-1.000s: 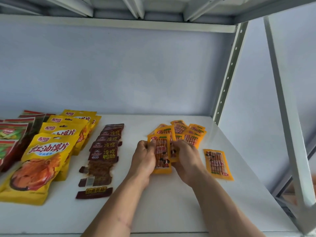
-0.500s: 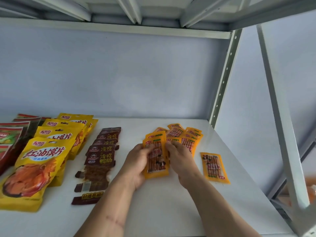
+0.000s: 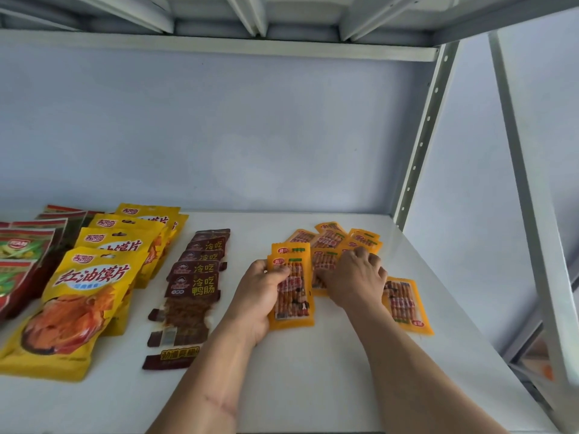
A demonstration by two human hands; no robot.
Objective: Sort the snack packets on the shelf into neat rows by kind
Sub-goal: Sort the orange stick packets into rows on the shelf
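Right hand (image 3: 355, 277) is now sliding off toward the loose orange packets (image 3: 332, 241) on the shelf (image 3: 313, 371).
Left hand (image 3: 261, 296) fingers are pinching two stacked orange packets (image 3: 293, 289); right fingers are curling onto the pile.

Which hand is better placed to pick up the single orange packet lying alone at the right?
Right hand: it is beside the lone orange packet, while the left hand already holds a stack.

White shelf (image 3: 313, 371), orange packets (image 3: 293, 321), dark brown packets (image 3: 194, 286), yellow bags (image 3: 78, 308), red-green packets (image 3: 15, 249)
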